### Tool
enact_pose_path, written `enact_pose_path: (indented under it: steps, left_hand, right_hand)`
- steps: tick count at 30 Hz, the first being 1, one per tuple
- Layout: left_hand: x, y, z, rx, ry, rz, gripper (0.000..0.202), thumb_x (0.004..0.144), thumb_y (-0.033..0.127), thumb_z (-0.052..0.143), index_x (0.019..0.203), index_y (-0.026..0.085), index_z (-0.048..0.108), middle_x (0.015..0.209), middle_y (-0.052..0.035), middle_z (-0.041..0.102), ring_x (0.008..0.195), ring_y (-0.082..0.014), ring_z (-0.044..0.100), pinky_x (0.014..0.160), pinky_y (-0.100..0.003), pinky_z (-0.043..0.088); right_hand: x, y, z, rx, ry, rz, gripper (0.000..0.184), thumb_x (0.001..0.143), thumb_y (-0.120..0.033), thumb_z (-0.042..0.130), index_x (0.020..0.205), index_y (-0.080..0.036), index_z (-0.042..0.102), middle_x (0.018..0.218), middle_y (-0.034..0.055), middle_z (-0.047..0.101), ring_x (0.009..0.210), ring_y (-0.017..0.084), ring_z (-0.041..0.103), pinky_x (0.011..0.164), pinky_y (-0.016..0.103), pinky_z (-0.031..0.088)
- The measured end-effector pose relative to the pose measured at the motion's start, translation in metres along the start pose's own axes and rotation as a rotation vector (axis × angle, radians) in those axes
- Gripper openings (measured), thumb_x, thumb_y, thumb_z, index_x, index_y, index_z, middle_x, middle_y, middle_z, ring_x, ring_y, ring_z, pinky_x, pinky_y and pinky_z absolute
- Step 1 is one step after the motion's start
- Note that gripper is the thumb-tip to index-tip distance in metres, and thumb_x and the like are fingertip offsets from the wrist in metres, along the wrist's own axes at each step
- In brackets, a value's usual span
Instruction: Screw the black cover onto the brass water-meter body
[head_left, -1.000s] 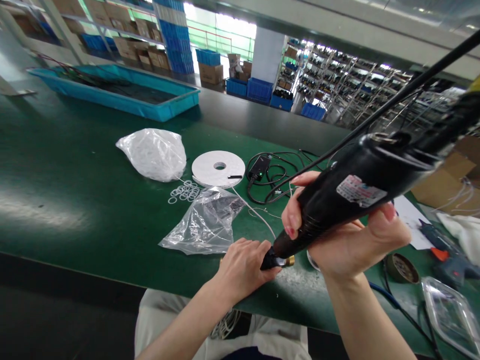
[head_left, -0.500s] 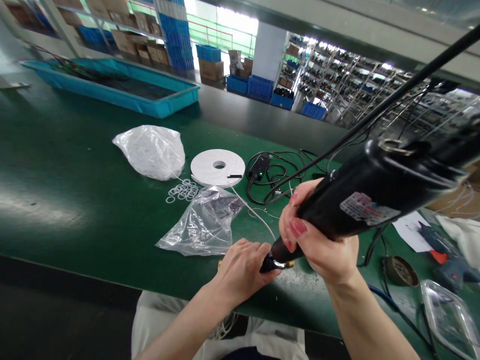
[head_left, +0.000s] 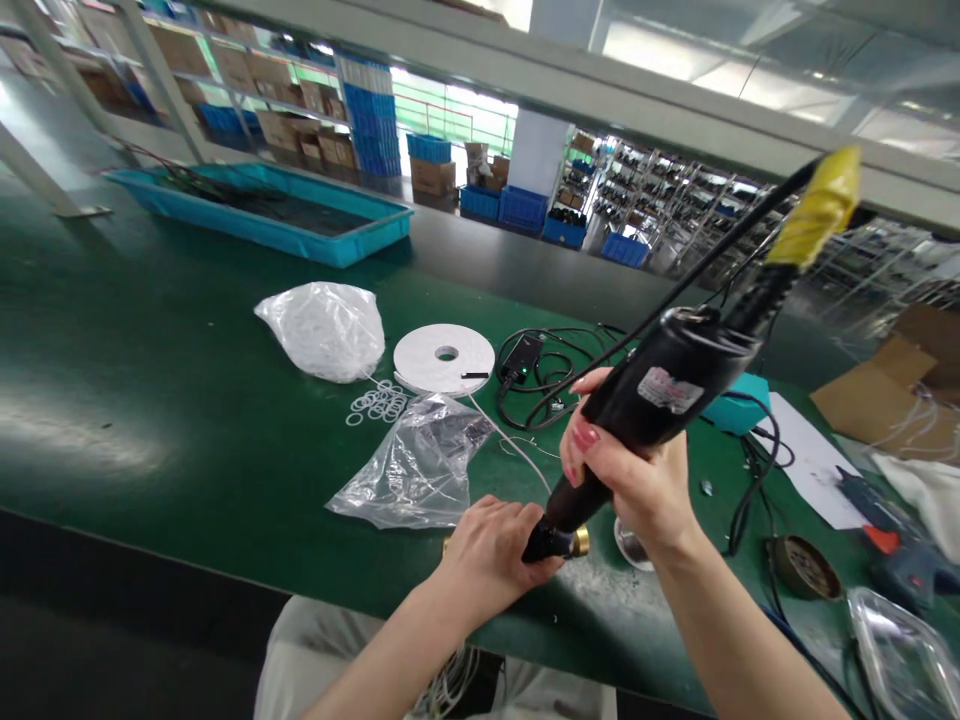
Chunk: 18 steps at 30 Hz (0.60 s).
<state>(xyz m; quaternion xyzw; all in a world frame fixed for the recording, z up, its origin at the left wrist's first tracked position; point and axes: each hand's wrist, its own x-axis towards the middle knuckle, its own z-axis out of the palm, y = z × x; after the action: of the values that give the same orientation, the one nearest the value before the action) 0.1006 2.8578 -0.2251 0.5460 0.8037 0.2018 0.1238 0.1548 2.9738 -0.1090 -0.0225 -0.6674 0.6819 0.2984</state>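
Near the green bench's [head_left: 187,430] front edge, our left hand [head_left: 495,548] curls around a black, brass-ended fitting [head_left: 546,543], half hiding it, while our right hand [head_left: 637,475] wraps a smooth black cylindrical tool [head_left: 646,402], its tip indiscernible, and crowded shelving [head_left: 675,190] blurs past the far edge.

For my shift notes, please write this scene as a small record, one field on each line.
Left hand: grips a dark part with a brass-coloured end
Right hand: grips a black cylindrical tool, tilted
Tool tip: at the dark part; exact contact hidden
Tool's upper end: yellow wrapping
Beyond the left hand: clear plastic bag, white rings, white roll
Far side: blue tray
Surface: green tabletop
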Motion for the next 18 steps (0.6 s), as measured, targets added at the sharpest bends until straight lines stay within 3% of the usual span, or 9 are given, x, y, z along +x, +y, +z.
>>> enact_pose_path:
  steps: [3, 6, 11, 14, 18]
  left_hand:
    - [-0.002, 0.0, -0.002, -0.016, 0.033, -0.02, 0.029, 0.075, 0.043, 0.067, 0.088, 0.018, 0.06, 0.081, -0.0031, 0.068, 0.078, -0.0255, 0.064, 0.075, -0.039, 0.045]
    - [-0.004, 0.0, -0.003, -0.024, 0.048, -0.015, 0.03, 0.074, 0.044, 0.068, 0.087, 0.018, 0.06, 0.083, -0.0041, 0.067, 0.08, -0.0263, 0.063, 0.077, -0.04, 0.046]
    - [-0.005, 0.0, -0.006, -0.049, 0.035, -0.021, 0.031, 0.075, 0.044, 0.068, 0.088, 0.017, 0.061, 0.085, -0.0049, 0.066, 0.08, -0.0261, 0.061, 0.078, -0.041, 0.047]
    - [-0.006, 0.0, -0.008, -0.064, 0.041, -0.007, 0.032, 0.074, 0.044, 0.07, 0.089, 0.017, 0.06, 0.087, -0.0047, 0.065, 0.083, -0.0262, 0.059, 0.081, -0.042, 0.047]
    - [-0.017, -0.006, -0.013, -0.099, 0.086, 0.008, 0.039, 0.071, 0.037, 0.075, 0.099, 0.016, 0.058, 0.095, -0.005, 0.064, 0.093, -0.025, 0.057, 0.096, -0.045, 0.04]
  right_hand:
    - [0.022, -0.014, -0.007, 0.023, 0.034, -0.011, 0.024, 0.076, -0.027, 0.065, 0.098, -0.02, 0.057, 0.054, -0.0065, 0.052, 0.041, 0.009, 0.047, 0.043, 0.024, 0.039]
    - [0.064, -0.018, -0.021, 0.048, 0.141, -0.042, 0.018, 0.075, -0.027, 0.064, 0.09, -0.018, 0.056, 0.054, -0.0066, 0.05, 0.043, 0.008, 0.046, 0.043, 0.023, 0.038]
    - [0.136, 0.023, -0.037, -0.22, 0.281, 0.293, 0.029, 0.079, -0.044, 0.062, 0.081, -0.016, 0.053, 0.06, -0.0046, 0.052, 0.048, 0.008, 0.049, 0.046, 0.023, 0.044]
    - [0.147, 0.055, -0.034, -0.332, 0.275, 0.354, 0.028, 0.086, -0.04, 0.055, 0.089, -0.012, 0.057, 0.072, -0.0005, 0.058, 0.058, 0.009, 0.054, 0.053, 0.024, 0.049]
    - [0.133, 0.076, -0.028, -0.464, 0.249, 0.349, 0.028, 0.089, -0.035, 0.053, 0.105, -0.013, 0.057, 0.096, 0.0046, 0.061, 0.077, 0.013, 0.06, 0.066, 0.03, 0.053]
